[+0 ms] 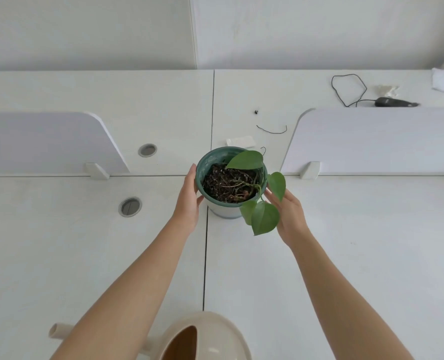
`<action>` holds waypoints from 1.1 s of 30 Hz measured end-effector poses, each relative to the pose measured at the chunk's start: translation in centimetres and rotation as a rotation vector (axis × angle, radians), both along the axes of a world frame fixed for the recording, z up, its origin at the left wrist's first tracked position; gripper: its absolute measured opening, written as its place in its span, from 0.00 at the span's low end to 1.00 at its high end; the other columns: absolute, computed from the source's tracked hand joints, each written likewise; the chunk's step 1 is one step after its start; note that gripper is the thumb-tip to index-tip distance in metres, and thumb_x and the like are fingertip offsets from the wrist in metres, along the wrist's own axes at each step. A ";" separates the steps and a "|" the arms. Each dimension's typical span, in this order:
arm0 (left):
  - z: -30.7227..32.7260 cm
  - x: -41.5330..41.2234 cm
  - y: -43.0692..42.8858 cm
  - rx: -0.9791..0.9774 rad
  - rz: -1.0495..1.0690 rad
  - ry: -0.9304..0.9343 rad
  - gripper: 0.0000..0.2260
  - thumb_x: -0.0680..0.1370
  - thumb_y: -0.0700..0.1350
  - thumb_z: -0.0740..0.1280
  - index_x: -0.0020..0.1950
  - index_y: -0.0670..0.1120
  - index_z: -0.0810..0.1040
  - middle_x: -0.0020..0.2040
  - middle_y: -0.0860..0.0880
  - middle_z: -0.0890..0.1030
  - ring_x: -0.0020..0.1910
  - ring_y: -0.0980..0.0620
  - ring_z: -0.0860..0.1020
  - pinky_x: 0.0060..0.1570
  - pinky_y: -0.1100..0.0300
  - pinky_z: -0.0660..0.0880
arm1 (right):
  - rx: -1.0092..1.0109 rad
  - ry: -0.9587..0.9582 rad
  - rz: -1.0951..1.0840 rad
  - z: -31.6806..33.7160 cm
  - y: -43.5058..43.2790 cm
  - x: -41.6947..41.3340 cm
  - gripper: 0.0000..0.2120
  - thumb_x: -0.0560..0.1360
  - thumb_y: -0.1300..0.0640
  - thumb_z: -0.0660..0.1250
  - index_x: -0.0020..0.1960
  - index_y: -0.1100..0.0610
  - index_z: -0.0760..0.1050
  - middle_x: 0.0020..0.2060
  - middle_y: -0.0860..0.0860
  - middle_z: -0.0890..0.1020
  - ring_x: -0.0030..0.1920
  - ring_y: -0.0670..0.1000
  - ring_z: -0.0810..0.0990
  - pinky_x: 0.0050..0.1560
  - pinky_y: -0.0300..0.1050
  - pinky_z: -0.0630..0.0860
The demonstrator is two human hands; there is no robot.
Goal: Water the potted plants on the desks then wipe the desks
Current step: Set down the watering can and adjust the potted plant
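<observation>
A potted plant with a green rim, white base, dark soil and several heart-shaped leaves stands where the white desks meet. My left hand presses flat against the pot's left side. My right hand lies against its right side, partly behind the hanging leaves. Both hands clasp the pot between them. A cream watering can stands at the near desk edge, its spout pointing left under my left forearm.
Two low white dividers stand left and right of the pot. Cable grommets sit on the left desks. On the far desk lie a black cable and mouse, a small white paper, and crumpled tissue.
</observation>
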State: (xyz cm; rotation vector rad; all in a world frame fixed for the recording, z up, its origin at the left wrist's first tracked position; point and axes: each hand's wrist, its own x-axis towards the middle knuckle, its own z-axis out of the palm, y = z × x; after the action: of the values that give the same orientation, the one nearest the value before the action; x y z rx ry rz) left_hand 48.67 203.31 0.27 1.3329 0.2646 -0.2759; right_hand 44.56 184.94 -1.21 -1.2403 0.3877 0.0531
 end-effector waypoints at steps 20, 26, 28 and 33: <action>-0.6 -2.2 -0.8 0.046 0.090 0.005 0.22 0.80 0.54 0.49 0.75 0.54 0.55 0.75 0.55 0.61 0.73 0.57 0.58 0.72 0.53 0.53 | 0.205 0.010 -0.159 1.1 2.1 0.2 0.10 0.77 0.63 0.59 0.46 0.51 0.76 0.45 0.50 0.81 0.48 0.50 0.80 0.43 0.43 0.78; 0.2 -3.9 -0.8 0.120 0.043 0.000 0.24 0.81 0.52 0.49 0.76 0.51 0.46 0.77 0.54 0.53 0.75 0.54 0.54 0.74 0.51 0.51 | 0.191 0.086 -0.173 1.8 1.6 1.3 0.16 0.80 0.55 0.52 0.65 0.59 0.63 0.51 0.51 0.79 0.50 0.52 0.78 0.53 0.47 0.74; 0.8 -4.7 0.2 0.163 0.056 0.027 0.25 0.81 0.53 0.50 0.76 0.51 0.46 0.77 0.52 0.54 0.75 0.51 0.56 0.73 0.49 0.53 | 0.155 0.150 -0.217 2.0 1.0 0.4 0.19 0.80 0.54 0.53 0.68 0.61 0.63 0.55 0.55 0.78 0.53 0.53 0.77 0.52 0.45 0.74; 3.8 -9.9 4.3 0.056 0.165 -0.003 0.18 0.81 0.49 0.53 0.71 0.49 0.62 0.64 0.44 0.72 0.58 0.46 0.75 0.58 0.53 0.69 | 0.043 0.138 -0.251 2.4 0.6 -7.2 0.20 0.79 0.57 0.54 0.70 0.59 0.61 0.64 0.57 0.71 0.67 0.55 0.68 0.68 0.49 0.65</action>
State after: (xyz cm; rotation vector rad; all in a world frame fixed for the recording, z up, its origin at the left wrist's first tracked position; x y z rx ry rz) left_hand 38.80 207.62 4.08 1.3579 0.3798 -0.1284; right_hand 37.40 185.49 1.24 -1.1409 0.6565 -0.0673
